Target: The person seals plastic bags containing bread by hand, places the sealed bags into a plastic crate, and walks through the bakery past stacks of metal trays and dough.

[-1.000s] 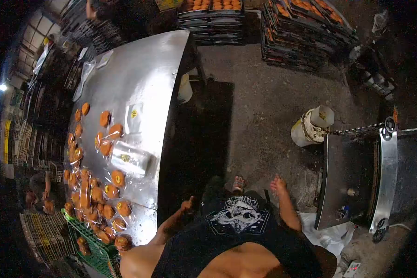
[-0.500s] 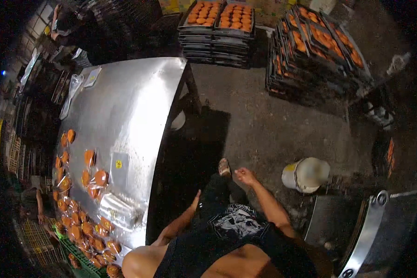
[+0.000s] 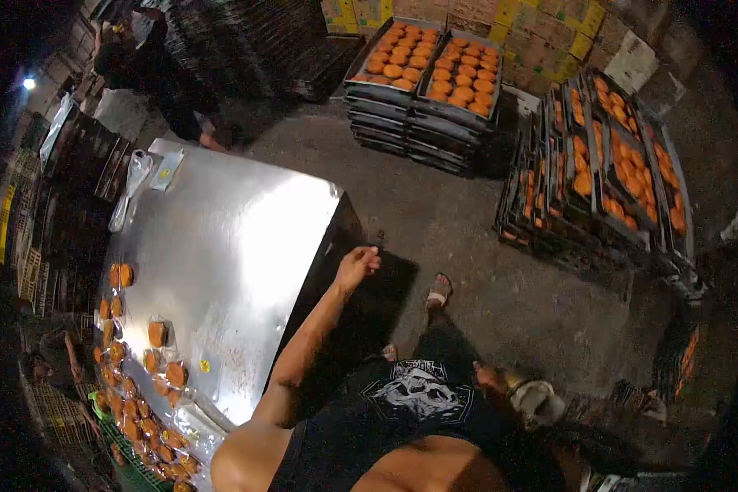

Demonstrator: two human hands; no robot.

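Observation:
My left hand (image 3: 358, 268) is raised beside the right edge of the metal table (image 3: 213, 213), its fingers curled together; whether anything small is in them is hidden. Low at my right side is my right hand (image 3: 490, 378), dark and blurred, near a white bucket (image 3: 538, 403). Its fingers cannot be made out. On the table's near left part lie several orange-brown cakes in clear wrap (image 3: 143, 426), with a pile of clear plastic bags (image 3: 197, 420) beside them.
Stacked trays of orange cakes (image 3: 465, 72) stand ahead, and another tray stack (image 3: 623, 176) stands at the right. One person (image 3: 152, 74) is beyond the table at the far left, another person (image 3: 57, 361) at the left edge. Cardboard boxes (image 3: 541, 41) line the back.
My left hand has risen and moved forward; my right hand has dropped back. The view has shifted, with the tray stacks nearer and the bucket lower. My feet have changed position.

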